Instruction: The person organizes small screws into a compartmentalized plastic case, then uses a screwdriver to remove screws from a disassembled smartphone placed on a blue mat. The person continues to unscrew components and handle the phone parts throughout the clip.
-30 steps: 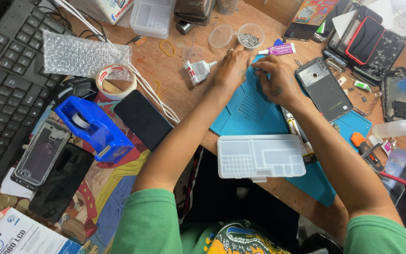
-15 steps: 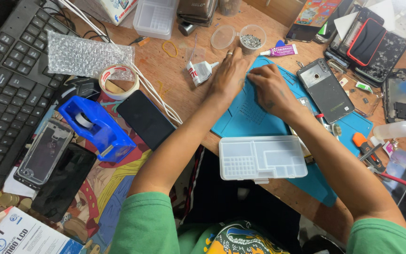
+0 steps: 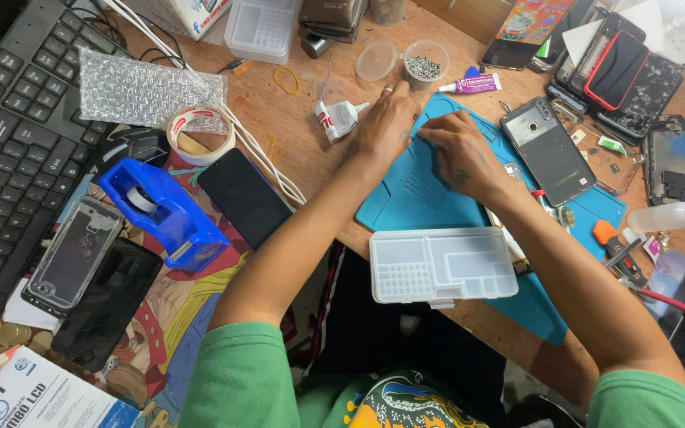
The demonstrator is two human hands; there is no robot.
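Both my hands rest on a blue silicone work mat on the wooden desk. My left hand lies palm down on the mat's upper left edge, fingers together, with a ring on one finger. My right hand sits just to its right. Its fingertips are curled toward the left hand at a spot on the mat, and what lies under them is hidden. A white glue tube lies just left of my left hand. A grey phone back lies right of my right hand.
A clear compartment box sits at the mat's near edge. A small tub of screws, its lid and a purple tube stand behind the hands. At left are a blue tape dispenser, tape roll, black phone and keyboard.
My right hand has drawn a little down and left, closer to my left hand. The left hand has barely moved on the mat's edge.
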